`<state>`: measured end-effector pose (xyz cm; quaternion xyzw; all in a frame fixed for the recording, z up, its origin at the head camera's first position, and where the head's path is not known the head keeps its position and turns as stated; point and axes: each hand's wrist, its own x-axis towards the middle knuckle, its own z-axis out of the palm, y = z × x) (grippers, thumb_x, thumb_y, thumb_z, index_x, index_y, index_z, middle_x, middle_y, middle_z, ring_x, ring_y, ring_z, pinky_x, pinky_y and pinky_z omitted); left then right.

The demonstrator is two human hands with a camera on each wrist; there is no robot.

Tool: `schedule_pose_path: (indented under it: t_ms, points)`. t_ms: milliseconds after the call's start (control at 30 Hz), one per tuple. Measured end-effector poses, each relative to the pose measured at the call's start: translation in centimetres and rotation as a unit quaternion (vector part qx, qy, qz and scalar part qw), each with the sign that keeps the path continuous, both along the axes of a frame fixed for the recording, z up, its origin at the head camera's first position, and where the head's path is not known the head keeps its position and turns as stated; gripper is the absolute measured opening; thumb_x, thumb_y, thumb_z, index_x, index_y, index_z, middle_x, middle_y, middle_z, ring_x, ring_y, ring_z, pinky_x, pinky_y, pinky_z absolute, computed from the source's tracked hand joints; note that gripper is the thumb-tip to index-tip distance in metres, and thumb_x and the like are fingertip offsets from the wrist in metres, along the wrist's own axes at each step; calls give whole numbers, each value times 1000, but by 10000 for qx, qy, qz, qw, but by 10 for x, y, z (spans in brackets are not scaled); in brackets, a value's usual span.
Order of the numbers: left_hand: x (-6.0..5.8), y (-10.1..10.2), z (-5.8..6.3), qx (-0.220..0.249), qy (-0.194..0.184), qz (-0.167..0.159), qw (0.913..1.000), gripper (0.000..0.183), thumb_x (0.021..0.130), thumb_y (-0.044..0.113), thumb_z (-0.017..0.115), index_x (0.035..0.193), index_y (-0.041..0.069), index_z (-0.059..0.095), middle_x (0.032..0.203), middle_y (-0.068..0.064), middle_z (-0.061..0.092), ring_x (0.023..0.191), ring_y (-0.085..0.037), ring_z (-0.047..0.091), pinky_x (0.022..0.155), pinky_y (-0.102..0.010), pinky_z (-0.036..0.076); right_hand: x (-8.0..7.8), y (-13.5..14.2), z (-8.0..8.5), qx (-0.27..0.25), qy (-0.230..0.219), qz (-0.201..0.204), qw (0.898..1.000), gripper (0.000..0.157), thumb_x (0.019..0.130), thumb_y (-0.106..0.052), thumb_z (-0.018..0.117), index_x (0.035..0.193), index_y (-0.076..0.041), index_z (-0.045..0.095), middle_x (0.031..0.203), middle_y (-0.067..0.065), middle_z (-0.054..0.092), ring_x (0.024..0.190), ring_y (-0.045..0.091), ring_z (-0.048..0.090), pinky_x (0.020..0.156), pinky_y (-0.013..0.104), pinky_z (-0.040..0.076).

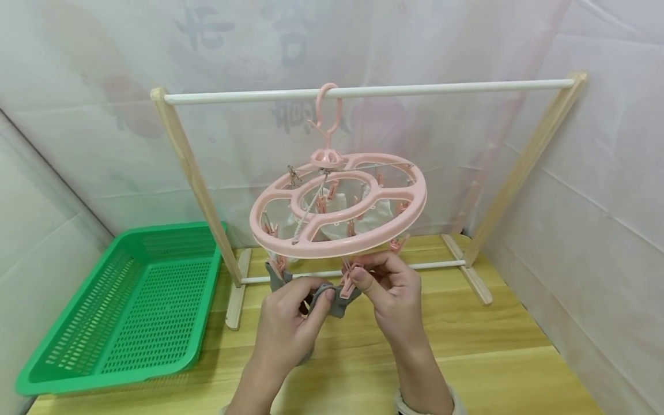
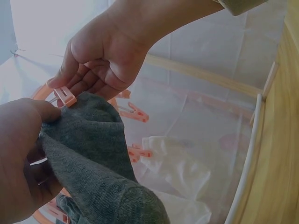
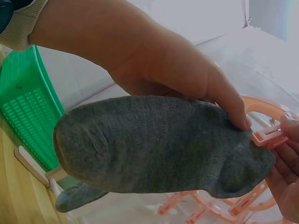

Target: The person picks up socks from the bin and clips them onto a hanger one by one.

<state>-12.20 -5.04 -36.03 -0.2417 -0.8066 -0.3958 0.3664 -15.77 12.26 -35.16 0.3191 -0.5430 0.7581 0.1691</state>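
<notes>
My left hand (image 1: 287,320) pinches a grey sock (image 3: 154,144) near its opening, thumb on top of the fabric. Close beside it, my right hand (image 1: 396,294) grips a pink clothespin (image 1: 346,286) between thumb and fingers. In the left wrist view, the tip of this clothespin (image 2: 66,97) overlaps the sock's edge. The clothespin hangs from the front of a round pink drying hanger (image 1: 337,249). Left of my hands, a second piece of grey fabric (image 1: 277,278) hangs from another clip (image 1: 278,264).
The hanger hooks over the white bar (image 1: 249,97) of a wooden-legged stand (image 1: 194,178). White socks (image 2: 175,163) and several spare pink clips hang at its back. To the left, a green plastic basket (image 1: 199,311) sits on the wooden table (image 1: 467,369). Pale cloth walls surround the table.
</notes>
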Motion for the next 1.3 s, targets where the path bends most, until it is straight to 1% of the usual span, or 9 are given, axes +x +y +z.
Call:
schedule_pose_path:
  t_ms: [167, 400, 533, 667, 833, 967, 1100, 1233, 1300]
  points:
    - [0, 1, 0, 12, 191, -115, 9998, 4, 94, 13, 69, 96, 15, 69, 84, 7, 67, 64, -2, 53, 53, -18, 47, 1, 0, 0, 43, 14, -58, 10000, 16, 93, 0, 66, 97, 14, 60, 93, 10, 71, 82, 17, 71, 66, 26, 59]
    - [-1, 4, 1, 97, 419, -357, 9984, 8, 94, 11, 70, 101, 13, 70, 90, 3, 71, 68, -2, 58, 61, -14, 50, 1, -1, -1, 50, 20, -81, 10000, 17, 93, -1, 67, 96, 14, 60, 94, 6, 72, 84, 15, 71, 66, 23, 59]
    - [-1, 5, -1, 108, 389, -449, 9982, 10, 94, 10, 69, 103, 12, 70, 93, 2, 72, 71, -3, 61, 63, -13, 51, 0, 0, -1, 73, 125, -81, 9999, 16, 93, -1, 67, 97, 14, 61, 95, 7, 72, 84, 14, 70, 66, 22, 58]
    - [-2, 5, -2, 104, 383, -454, 9982, 10, 94, 11, 69, 104, 11, 69, 94, 1, 72, 73, -4, 64, 64, -14, 52, -1, 0, -2, 105, 189, 7, 9998, 19, 93, -3, 67, 98, 14, 61, 96, 6, 72, 84, 13, 69, 65, 21, 57]
    - [-4, 4, -2, 108, 402, -469, 9980, 9, 94, 11, 68, 104, 10, 69, 96, -1, 73, 81, -8, 70, 70, -17, 56, -2, 0, -1, 219, 160, 69, 9996, 19, 94, -4, 67, 100, 13, 61, 96, 5, 71, 83, 13, 68, 65, 22, 57]
    - [-5, 4, -1, 81, 401, -451, 9981, 8, 94, 11, 68, 103, 10, 69, 96, -1, 74, 85, -11, 72, 73, -19, 57, -4, 0, -1, 318, 111, 103, 9994, 18, 94, -4, 68, 102, 11, 62, 95, 5, 70, 83, 14, 67, 67, 22, 57]
    - [-4, 4, -2, 57, 345, -447, 9984, 9, 94, 11, 69, 103, 10, 69, 95, 0, 73, 85, -10, 71, 74, -19, 57, -4, 0, -3, 412, 60, 165, 9990, 17, 93, -4, 68, 102, 10, 63, 94, 6, 68, 83, 14, 66, 67, 23, 57]
    - [-3, 4, -4, 44, 302, -460, 9985, 9, 94, 11, 69, 103, 11, 69, 95, 2, 73, 83, -7, 70, 72, -18, 56, -3, 2, -4, 615, -88, 41, 9981, 15, 91, 0, 69, 104, 7, 65, 94, 6, 70, 85, 17, 67, 68, 25, 57]
    - [-3, 4, -4, 24, 316, -465, 9984, 9, 94, 12, 69, 103, 12, 69, 93, 3, 72, 78, -5, 67, 68, -16, 54, -2, 3, -4, 687, -166, -5, 9975, 15, 90, 1, 70, 104, 6, 66, 93, 8, 70, 86, 18, 68, 69, 26, 58]
